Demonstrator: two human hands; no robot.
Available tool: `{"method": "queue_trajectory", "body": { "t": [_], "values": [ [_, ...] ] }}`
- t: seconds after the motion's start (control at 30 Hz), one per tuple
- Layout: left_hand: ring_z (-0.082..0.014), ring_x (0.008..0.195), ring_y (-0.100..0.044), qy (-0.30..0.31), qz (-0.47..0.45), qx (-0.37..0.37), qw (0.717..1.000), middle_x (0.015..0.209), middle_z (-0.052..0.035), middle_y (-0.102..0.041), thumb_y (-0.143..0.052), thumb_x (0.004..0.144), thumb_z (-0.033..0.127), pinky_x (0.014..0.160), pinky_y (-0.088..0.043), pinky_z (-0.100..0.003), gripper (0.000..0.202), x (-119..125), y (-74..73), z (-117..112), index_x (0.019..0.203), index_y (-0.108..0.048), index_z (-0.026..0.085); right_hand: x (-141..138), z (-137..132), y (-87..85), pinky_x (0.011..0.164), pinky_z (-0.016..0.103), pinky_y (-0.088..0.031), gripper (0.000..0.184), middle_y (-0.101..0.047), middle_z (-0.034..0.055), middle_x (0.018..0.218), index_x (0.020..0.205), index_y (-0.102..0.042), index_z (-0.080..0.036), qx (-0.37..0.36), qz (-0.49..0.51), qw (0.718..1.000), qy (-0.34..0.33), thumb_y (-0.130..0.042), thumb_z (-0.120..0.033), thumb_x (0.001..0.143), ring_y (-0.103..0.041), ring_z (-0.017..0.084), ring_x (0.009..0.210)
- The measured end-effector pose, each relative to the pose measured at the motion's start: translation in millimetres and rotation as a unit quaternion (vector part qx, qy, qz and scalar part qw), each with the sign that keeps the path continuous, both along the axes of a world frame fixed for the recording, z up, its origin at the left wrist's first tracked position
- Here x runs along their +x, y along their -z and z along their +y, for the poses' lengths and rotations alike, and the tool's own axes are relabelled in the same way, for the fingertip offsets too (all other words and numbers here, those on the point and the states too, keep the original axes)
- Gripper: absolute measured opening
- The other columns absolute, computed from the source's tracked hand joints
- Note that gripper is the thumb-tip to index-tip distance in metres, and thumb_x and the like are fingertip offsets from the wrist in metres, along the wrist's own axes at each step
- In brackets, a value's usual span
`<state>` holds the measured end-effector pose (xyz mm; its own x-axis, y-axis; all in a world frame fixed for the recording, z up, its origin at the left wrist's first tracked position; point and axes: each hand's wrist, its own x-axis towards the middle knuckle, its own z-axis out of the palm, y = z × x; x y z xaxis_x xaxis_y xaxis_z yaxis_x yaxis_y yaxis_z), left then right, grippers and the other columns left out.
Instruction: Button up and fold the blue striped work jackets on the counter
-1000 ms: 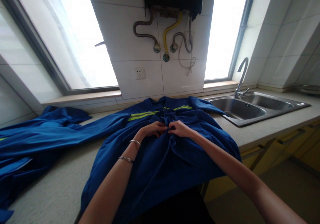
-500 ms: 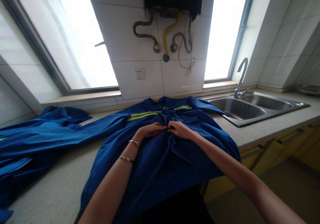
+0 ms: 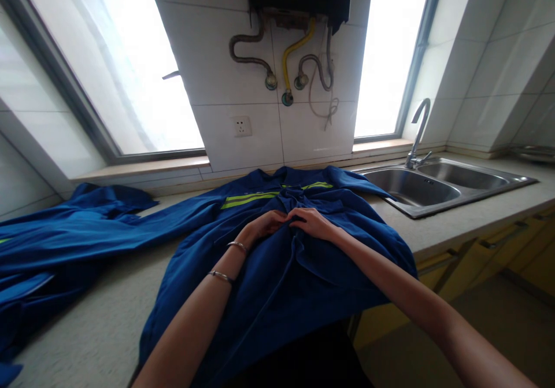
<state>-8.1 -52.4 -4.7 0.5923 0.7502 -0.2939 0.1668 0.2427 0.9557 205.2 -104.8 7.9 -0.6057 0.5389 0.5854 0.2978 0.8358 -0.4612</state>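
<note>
Thin bangles on left forearm; right forearm bare

left hand | right hand | edged up the blue coverall front | fingertips now closer

Two hands, two bangles (same arm), two blue work uniforms.

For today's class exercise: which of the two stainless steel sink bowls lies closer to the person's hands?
The left bowl of the steel double sink, nearest the bare right hand; the other bowl lies farther right, past the curved steel tap.
</note>
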Motion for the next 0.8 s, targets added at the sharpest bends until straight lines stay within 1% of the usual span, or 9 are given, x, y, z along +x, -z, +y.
{"method": "queue_trajectory", "body": {
  "t": [0.1,0.2,0.33,0.4,0.47,0.57,0.63,0.7,0.8],
  "values": [
    [-0.0035,0.040,-0.023,0.006,-0.020,0.024,0.999,0.047,0.0076,-0.038,-0.071,0.060,0.025,0.040,-0.011,-0.020,0.020,2,4.5,2,0.073,-0.061,0.012,1,1,0.4,0.081,0.024,-0.043,0.015,-0.066,0.0026,0.095,0.100,-0.063,-0.020,-0.008,-0.005,1.000,0.020,-0.059,-0.026,0.087,-0.062,0.016,0.088],
    [-0.0037,0.041,-0.023,-0.016,-0.021,0.047,0.999,0.049,0.0071,-0.038,-0.070,0.061,0.025,0.040,-0.012,-0.020,0.018,5,7.1,1,0.072,-0.062,0.013,1,3,1.6,0.079,0.024,-0.043,0.009,-0.065,0.0026,0.089,0.091,-0.063,-0.019,-0.005,-0.005,0.999,0.031,-0.061,-0.026,0.086,-0.060,0.015,0.084],
    [-0.0047,0.044,-0.027,-0.050,-0.009,0.067,0.996,0.054,0.0059,-0.039,-0.069,0.066,0.031,0.041,-0.018,-0.019,0.020,7,1.5,-8,0.072,-0.061,0.014,-1,5,3.9,0.071,0.023,-0.043,0.010,-0.062,0.0009,0.079,0.080,-0.061,-0.017,-0.025,0.049,0.998,0.044,-0.064,-0.027,0.081,-0.057,0.013,0.073],
    [-0.0057,0.048,-0.032,-0.051,-0.013,0.088,0.995,0.059,0.0039,-0.044,-0.067,0.069,0.037,0.043,-0.024,-0.019,0.024,7,-5.6,-13,0.070,-0.059,0.015,-2,7,3.4,0.063,0.022,-0.043,0.016,-0.057,-0.0014,0.069,0.076,-0.058,-0.017,-0.077,0.095,0.990,0.070,-0.068,-0.030,0.076,-0.053,0.011,0.064],
    [-0.0069,0.053,-0.036,-0.031,-0.023,0.116,0.993,0.063,0.0016,-0.047,-0.063,0.073,0.041,0.047,-0.030,-0.020,0.029,7,-14.7,-18,0.065,-0.056,0.015,-3,8,0.4,0.053,0.021,-0.042,0.023,-0.053,-0.0039,0.062,0.076,-0.055,-0.017,-0.174,0.148,0.970,0.085,-0.071,-0.033,0.070,-0.049,0.010,0.055],
    [-0.0086,0.060,-0.043,-0.005,-0.087,0.175,0.981,0.065,-0.0010,-0.049,-0.059,0.078,0.035,0.059,-0.039,-0.022,0.036,8,-28.9,-24,0.051,-0.048,0.014,-1,9,-8.2,0.044,0.021,-0.042,0.029,-0.052,-0.0050,0.061,0.082,-0.054,-0.018,-0.320,0.229,0.917,0.067,-0.072,-0.034,0.064,-0.049,0.010,0.050],
    [-0.0107,0.068,-0.048,-0.006,-0.148,0.218,0.965,0.068,-0.0036,-0.054,-0.055,0.080,0.030,0.072,-0.042,-0.024,0.039,8,-37.4,-27,0.046,-0.042,0.015,2,8,-14.3,0.042,0.021,-0.043,0.031,-0.054,-0.0048,0.064,0.084,-0.055,-0.018,-0.365,0.279,0.886,0.061,-0.072,-0.033,0.062,-0.051,0.010,0.050],
    [-0.0138,0.073,-0.053,0.032,-0.154,0.228,0.961,0.070,-0.0056,-0.058,-0.053,0.082,0.031,0.079,-0.043,-0.027,0.037,6,-44.5,-30,0.049,-0.047,0.014,4,7,-18.7,0.041,0.021,-0.044,0.031,-0.054,-0.0045,0.065,0.083,-0.057,-0.018,-0.378,0.311,0.870,0.068,-0.072,-0.030,0.059,-0.052,0.010,0.050],
    [-0.0176,0.073,-0.057,0.169,-0.036,0.172,0.970,0.071,-0.0063,-0.062,-0.059,0.078,0.040,0.075,-0.045,-0.030,0.031,5,-51.4,-33,0.072,-0.065,0.011,5,8,-20.4,0.040,0.021,-0.044,0.028,-0.055,-0.0033,0.064,0.080,-0.059,-0.017,-0.379,0.330,0.859,0.099,-0.072,-0.026,0.057,-0.053,0.011,0.052]
  ]
}}
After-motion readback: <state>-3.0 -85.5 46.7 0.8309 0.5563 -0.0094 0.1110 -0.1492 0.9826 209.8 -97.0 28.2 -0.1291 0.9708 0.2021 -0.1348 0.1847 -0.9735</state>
